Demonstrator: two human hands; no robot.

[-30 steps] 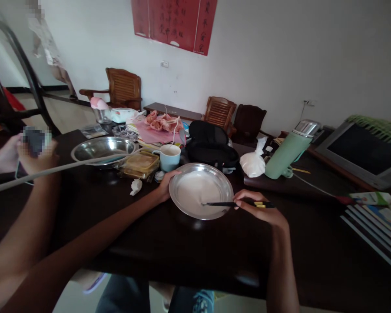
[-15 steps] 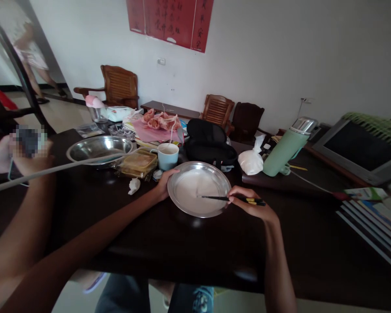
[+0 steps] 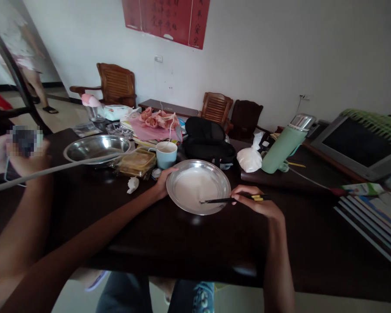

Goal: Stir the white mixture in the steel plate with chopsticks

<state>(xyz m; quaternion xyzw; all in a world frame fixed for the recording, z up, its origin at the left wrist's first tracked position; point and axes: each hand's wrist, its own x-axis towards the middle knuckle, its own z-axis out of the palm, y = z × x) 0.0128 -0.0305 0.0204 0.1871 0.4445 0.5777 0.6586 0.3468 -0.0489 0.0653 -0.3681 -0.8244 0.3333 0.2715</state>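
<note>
A shallow metal basin [image 3: 225, 174] sits on the dark table in front of me, holding a pale, milky mixture [image 3: 193, 184]. My left hand [image 3: 164, 182] grips its left rim, the thumb over the edge and the other fingers mostly hidden. Over the right rim, my right hand [image 3: 252, 201] is closed around dark chopsticks [image 3: 219, 200] with gold bands near the back end. Their tips dip into the mixture near the front of the basin. A knotted bag of white powder [image 3: 249, 160] stands behind my right hand. Behind the basin's left edge is a light blue mug [image 3: 166, 155].
A second metal basin [image 3: 72, 152], a yellowish plastic box [image 3: 137, 161] and a crumpled tissue [image 3: 133, 185] lie to the left. Another person's hands [image 3: 29, 163] hold a blurred object there. A green thermos [image 3: 282, 150] and stacked books [image 3: 368, 226] are at right.
The chopsticks' tips have moved toward the near side of the basin, and my right hand has shifted slightly right. My left hand stays on the rim. A person in the background has moved.
</note>
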